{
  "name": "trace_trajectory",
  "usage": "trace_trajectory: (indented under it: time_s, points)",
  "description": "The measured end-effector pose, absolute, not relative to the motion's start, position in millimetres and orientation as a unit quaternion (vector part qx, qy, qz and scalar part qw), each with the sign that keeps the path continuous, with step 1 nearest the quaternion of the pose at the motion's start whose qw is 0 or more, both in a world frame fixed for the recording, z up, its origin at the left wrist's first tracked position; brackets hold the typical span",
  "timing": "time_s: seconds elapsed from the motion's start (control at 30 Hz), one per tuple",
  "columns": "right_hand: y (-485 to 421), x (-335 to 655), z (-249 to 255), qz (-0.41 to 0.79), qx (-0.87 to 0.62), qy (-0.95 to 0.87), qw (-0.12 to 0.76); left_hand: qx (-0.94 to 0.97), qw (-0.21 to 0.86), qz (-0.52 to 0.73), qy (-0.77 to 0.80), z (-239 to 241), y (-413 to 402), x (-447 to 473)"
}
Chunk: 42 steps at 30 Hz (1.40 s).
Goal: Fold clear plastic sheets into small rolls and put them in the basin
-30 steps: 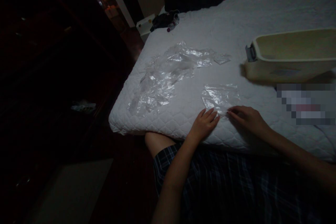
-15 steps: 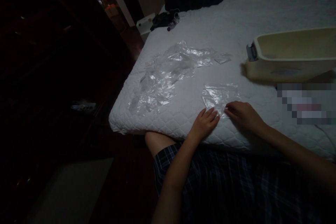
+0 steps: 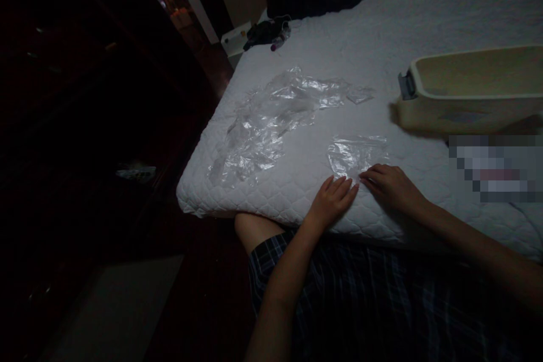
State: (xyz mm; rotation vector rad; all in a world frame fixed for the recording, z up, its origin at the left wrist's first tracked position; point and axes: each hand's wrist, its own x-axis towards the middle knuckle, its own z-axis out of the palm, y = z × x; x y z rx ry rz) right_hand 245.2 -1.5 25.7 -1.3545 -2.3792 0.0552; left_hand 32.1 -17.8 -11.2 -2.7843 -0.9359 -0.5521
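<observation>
A small clear plastic bag (image 3: 355,154) lies flat on the white quilted mattress (image 3: 365,62) near its front edge. My left hand (image 3: 332,199) rests flat on the mattress with fingers stretched out, fingertips at the bag's near left corner. My right hand (image 3: 392,186) lies beside it, fingers extended and pressing on the bag's near edge. Nothing is gripped in either hand.
A larger heap of crumpled clear plastic (image 3: 271,121) spreads to the left. A cream plastic bin (image 3: 466,93) lies on its side at the right. Dark clothes and small items (image 3: 267,34) sit at the far corner. The floor to the left is dark.
My right hand has slid a little forward and left along the small bag's near edge. My left hand has barely moved.
</observation>
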Motion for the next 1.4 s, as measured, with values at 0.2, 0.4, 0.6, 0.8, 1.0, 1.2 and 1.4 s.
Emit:
trace_trajectory:
  time_s: [0.2, 0.4, 0.6, 0.8, 1.0, 1.2, 1.4]
  points:
    - [2.6, 245.2, 31.4, 0.017, -0.481, -0.850, 0.213, -0.938, 0.083, -0.176, -0.289, -12.2, -16.4, 32.8]
    - [11.4, 237.4, 31.1, 0.004, -0.461, -0.868, 0.182, -0.931, 0.096, -0.202, -0.289, -12.9, -15.2, 33.6]
    - [24.3, 235.6, 24.0, 0.070, -0.468, -0.856, 0.206, -0.923, 0.114, -0.220, -0.293, -13.7, -15.7, 33.7]
    - [30.7, 247.6, 33.9, 0.128, -0.470, -0.830, 0.271, -0.916, 0.114, -0.247, -0.295, -15.4, -16.3, 33.3]
    - [18.2, 265.5, 37.8, 0.115, -0.459, -0.838, 0.273, -0.918, 0.119, -0.224, -0.303, -13.3, -17.5, 33.4]
    - [-16.1, 292.2, 35.9, 0.080, -0.453, -0.849, 0.259, -0.923, 0.103, -0.201, -0.310, -9.3, -17.6, 33.4]
    - [-43.6, 316.2, 26.7, 0.038, -0.420, -0.876, 0.234, -0.926, 0.078, -0.216, -0.301, -5.5, -20.1, 46.3]
